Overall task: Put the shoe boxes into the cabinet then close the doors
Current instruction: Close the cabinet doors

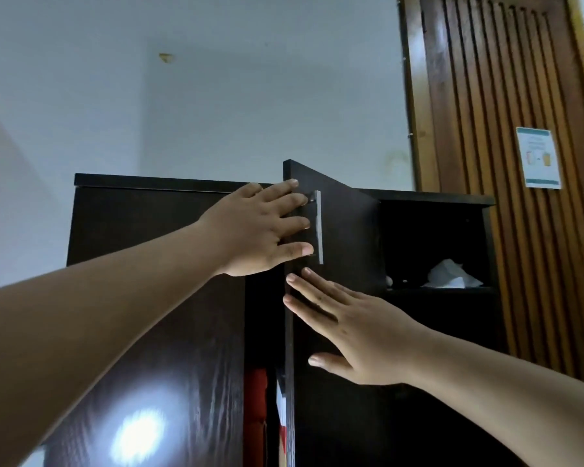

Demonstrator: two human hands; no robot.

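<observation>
**Boxes seem stowed; right door not yet shut**

The cabinet (155, 230) fills the centre and lower part of the frame, dark brown, with its top edge running across mid-height. Its left door (142, 332), in the lower left, looks flush and closed. The right door (338, 230), at centre, stands ajar, swung out toward the camera, so a dark gap shows between the two.

In that gap, low in the frame, something red (255, 409) and a pale edge are visible; these may be shoe boxes already inside, though too little shows to be sure. No box is in either hand or elsewhere in view, so I judge the loading done and the closing half done.

The left hand (257, 227), centre frame, lies with fingers straight across the door's free edge, fingertips near or touching the metal handle (318, 227); it grips nothing. The right hand (348, 328), just below, is flat and spread against the door face, also holding nothing.

An open compartment (432, 244) at centre right holds crumpled white paper (452, 276).

What remains, by my reading: press the right door home.
</observation>
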